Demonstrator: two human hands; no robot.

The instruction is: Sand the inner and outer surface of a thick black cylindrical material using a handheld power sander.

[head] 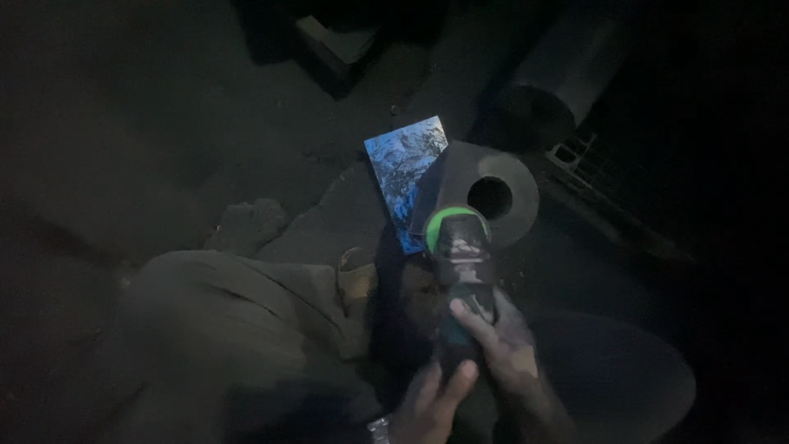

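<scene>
1. Dimly lit, a power tool [462, 271] with a dark body and a green ring near its head is seen held by two bare hands above a dusty floor [164, 123].
2. The right hand [501, 341] is wrapped around the tool's body from the 4 o'clock side, its fingers [470, 316] curled and pressed against the casing.
3. The left hand [434, 399] is placed at the tool's rear end, at 6 o'clock, with its fingers laid on the casing; whether they are fully closed around it cannot be told in the dark.
4. The tool's head is pointed toward 12 o'clock and is met there by a grey metal cylinder [485, 197] with a round hole through its face.
5. A shiny blue plate [403, 168] is seen lying flat at 10 o'clock of the cylinder, touching it and partly covered by it.
6. A bare foot [246, 226] is set on the floor at 9 o'clock of the tool, well apart from it, with a trousered leg [230, 321] below it.
7. A large dark pipe [551, 82] is laid at 1 o'clock, near the cylinder, and a small block [337, 41] is seen at 11 o'clock, far off.
</scene>
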